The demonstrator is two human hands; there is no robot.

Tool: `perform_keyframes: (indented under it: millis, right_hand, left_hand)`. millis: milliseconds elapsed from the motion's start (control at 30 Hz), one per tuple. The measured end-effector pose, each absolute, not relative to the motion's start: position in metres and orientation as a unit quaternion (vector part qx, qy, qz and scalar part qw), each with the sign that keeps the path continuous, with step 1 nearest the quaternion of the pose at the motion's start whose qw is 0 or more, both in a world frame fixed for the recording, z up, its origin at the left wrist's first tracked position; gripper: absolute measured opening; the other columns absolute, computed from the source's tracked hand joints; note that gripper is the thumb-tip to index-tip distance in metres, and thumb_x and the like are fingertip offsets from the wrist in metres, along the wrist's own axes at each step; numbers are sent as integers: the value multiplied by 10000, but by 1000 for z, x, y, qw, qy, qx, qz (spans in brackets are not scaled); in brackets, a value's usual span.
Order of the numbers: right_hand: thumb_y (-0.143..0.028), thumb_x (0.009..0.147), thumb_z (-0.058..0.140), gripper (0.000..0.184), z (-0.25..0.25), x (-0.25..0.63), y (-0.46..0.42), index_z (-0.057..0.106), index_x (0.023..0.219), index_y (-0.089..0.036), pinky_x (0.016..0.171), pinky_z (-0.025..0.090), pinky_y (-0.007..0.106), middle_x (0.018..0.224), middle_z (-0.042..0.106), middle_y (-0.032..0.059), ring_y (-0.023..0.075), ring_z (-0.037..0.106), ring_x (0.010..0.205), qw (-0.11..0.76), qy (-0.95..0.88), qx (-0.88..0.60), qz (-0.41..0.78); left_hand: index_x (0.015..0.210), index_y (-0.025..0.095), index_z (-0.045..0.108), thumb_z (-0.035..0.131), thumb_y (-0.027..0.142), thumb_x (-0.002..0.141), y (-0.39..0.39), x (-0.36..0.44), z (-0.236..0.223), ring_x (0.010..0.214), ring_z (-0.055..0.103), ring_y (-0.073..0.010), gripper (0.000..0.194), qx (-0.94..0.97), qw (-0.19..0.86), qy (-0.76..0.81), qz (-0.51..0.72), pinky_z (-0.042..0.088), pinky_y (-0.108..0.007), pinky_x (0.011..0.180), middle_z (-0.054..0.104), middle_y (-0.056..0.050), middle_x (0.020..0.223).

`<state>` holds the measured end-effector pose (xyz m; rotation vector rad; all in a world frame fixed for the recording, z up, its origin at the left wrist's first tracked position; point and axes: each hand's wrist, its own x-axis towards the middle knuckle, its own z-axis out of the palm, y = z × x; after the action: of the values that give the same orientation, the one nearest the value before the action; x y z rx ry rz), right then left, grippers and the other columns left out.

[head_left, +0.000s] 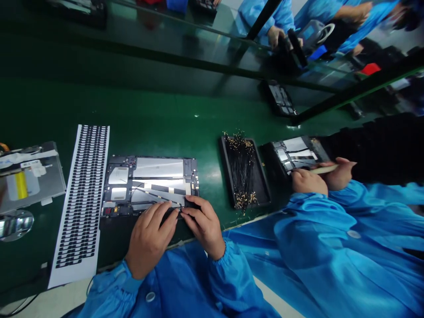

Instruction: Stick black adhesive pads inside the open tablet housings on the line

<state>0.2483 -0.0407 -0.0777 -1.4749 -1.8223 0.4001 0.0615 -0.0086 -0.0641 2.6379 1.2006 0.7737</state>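
An opened tablet-like device (158,168) lies flat on the green bench, showing silver battery cells and black circuit parts. A thin black cable (155,194) crosses its lower half and runs to my fingertips at the near edge. My left hand (150,238) is closed, its fingertips pressed together on the cable at that edge. Just beside it, my right hand (206,227) pinches the cable's end between thumb and fingers. The exact grip is partly hidden by the fingers. To the right stands a black tray (263,187) holding a bundle of black cables (241,165) with gold-coloured ends.
A white sheet (73,274) with rows of black stickers lies left of the device. Farther left are a silver panel (54,176) and a clear round object (16,225). On the right, a co-worker's hands (309,182) work on another device (294,150). A glass shelf (185,42) spans above.
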Motion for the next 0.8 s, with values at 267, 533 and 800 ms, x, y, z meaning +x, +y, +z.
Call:
perform_keyframes:
  millis: [267, 533, 800]
  right_hand:
    - [-119, 940, 605, 180, -74, 249, -40, 653, 1090, -207, 971, 554, 418, 1269, 616, 133, 233, 600, 1192, 371, -715, -571, 156]
    - [-117, 936, 605, 154, -75, 249, -38, 644, 1059, -199, 968, 542, 408, 1226, 650, 124, 228, 616, 1170, 377, -717, -564, 161]
    - [-116, 936, 597, 151, -74, 247, -37, 630, 1045, -214, 948, 548, 416, 1202, 673, 111, 231, 630, 1151, 382, -718, -562, 150]
  left_hand:
    - [1204, 163, 646, 659, 128, 867, -9, 60, -67, 1146, 598, -281, 339, 885, 62, 383, 259, 514, -435, 960, 668, -118, 1213]
    - [1123, 182, 675, 630, 129, 883, -9, 61, -66, 1146, 605, -283, 250, 888, 55, 384, 247, 524, -433, 927, 665, -117, 1230]
    - [1113, 188, 675, 635, 125, 887, -10, 60, -65, 1134, 599, -282, 238, 890, 63, 380, 245, 520, -444, 929, 665, -107, 1227]
